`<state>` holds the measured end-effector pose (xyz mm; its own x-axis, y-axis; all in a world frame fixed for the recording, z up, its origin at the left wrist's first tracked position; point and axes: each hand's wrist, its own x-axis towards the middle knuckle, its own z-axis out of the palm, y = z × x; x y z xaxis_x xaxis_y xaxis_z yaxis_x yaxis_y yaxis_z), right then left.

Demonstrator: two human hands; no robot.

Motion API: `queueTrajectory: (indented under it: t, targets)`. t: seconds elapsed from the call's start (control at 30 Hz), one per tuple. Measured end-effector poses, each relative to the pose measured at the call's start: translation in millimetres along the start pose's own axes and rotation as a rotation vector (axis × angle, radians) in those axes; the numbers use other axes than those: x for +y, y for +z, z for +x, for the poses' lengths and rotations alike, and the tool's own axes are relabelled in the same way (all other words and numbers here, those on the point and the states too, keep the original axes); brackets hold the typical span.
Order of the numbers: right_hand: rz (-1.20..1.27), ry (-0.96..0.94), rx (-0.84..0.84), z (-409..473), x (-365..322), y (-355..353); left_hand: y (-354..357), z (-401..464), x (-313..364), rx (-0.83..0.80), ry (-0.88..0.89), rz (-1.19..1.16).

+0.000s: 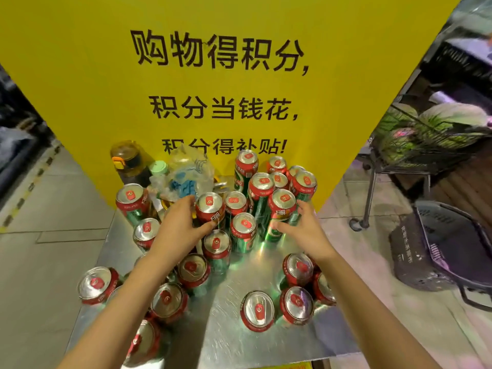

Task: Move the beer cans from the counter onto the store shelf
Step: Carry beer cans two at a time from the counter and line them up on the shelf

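Yellow sign [221, 83] backed metal surface [239, 339] crowded with beer cans [255, 310]; left hand [181, 225] gripped one can [210, 209], right hand [306, 230] clasped another can [279, 214] near far edge.

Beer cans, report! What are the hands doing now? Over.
Left hand grips one can. Right hand closing round another can. Many cans crowd the counter; plastic bag behind.
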<state>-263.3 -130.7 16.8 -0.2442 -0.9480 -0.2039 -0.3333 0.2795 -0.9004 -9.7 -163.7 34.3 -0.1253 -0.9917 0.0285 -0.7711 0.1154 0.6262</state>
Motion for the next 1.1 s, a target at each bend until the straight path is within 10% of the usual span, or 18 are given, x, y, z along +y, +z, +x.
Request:
queueTrajectory:
  t: [0.67,1.1]
  targets:
    - [0.044,0.084,0.329,47.1,29.6,41.9,30.1,35.1,-18.8,-0.07,-0.036,-0.216]
    - [0.078,-0.096,0.179,31.4,2.7,-15.9,1.8,23.9,4.2,0.137,-0.023,-0.309]
